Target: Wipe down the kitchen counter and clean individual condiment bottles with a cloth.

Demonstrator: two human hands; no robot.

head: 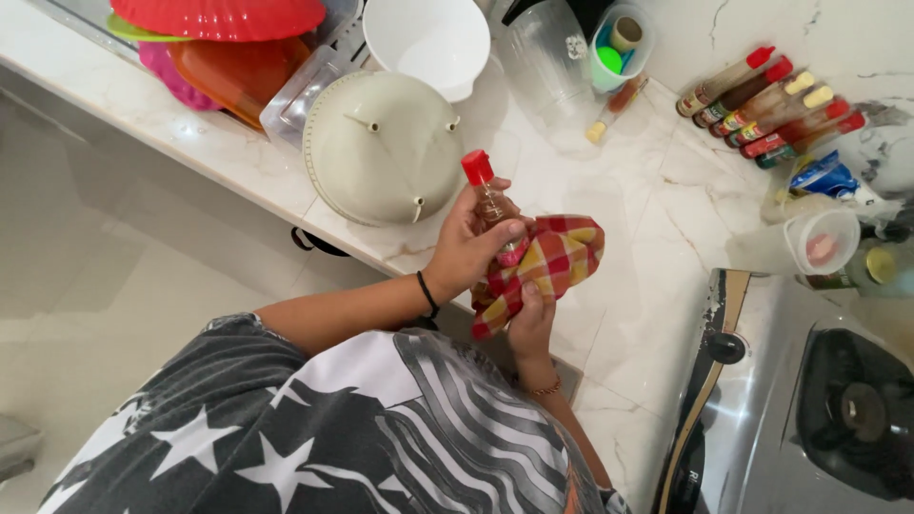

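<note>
Holding item: small clear spice bottle [494, 205] with red cap, amber contents, tilted so the cap points to about 11 o'clock. Left hand [468, 249] is wrapped around the bottle's lower half, thumb laid across its front, fingers curled behind; a black band sits on that wrist. Red-and-yellow checked cloth [545, 266] lies bunched against the bottle's base, at 4 o'clock from the left hand. Right hand [530, 324] grips the cloth from below, fingers closed into its folds, thumb pressed on the fabric; a thin bracelet is on that wrist. Bottle and cloth are held above the marble tabletop [647, 219], not resting on it.

Surroundings: cream dome-shaped lid [381, 148] at 10 o'clock from the bottle, on the tabletop; white bowl [428, 40] at 12 o'clock; row of red- and yellow-capped spice bottles [771, 105] lying at 2 o'clock, well apart; gas stove [809, 409] at 4 o'clock.
</note>
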